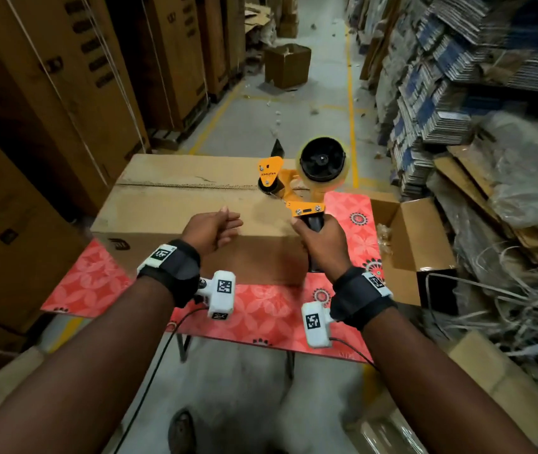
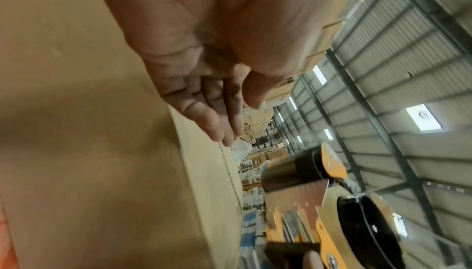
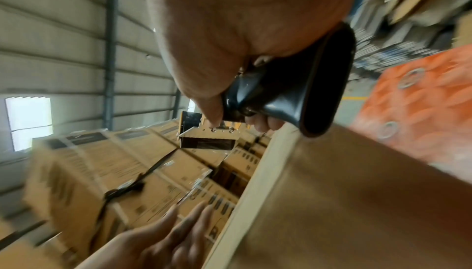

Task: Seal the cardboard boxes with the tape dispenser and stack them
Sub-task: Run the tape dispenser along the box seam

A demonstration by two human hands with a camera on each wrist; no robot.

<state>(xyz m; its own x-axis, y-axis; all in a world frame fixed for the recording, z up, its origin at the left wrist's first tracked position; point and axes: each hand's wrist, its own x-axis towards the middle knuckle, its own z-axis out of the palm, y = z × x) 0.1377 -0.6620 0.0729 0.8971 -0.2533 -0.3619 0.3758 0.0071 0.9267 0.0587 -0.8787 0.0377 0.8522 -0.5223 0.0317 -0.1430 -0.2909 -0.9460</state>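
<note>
Tape dispenser [image 1: 305,178] held in right hand [image 1: 323,242] above closed cardboard box [image 1: 175,211].

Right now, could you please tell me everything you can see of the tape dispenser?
The tape dispenser has an orange frame that looks like metal, a black handle and a roll of clear tape on a black hub at its right end. A black flap sticks up at its far tip. The right hand grips the handle, holding the dispenser above the closed cardboard box, near the seam's right end. Whether its roller touches the box cannot be told. The left hand is apart from it.
</note>
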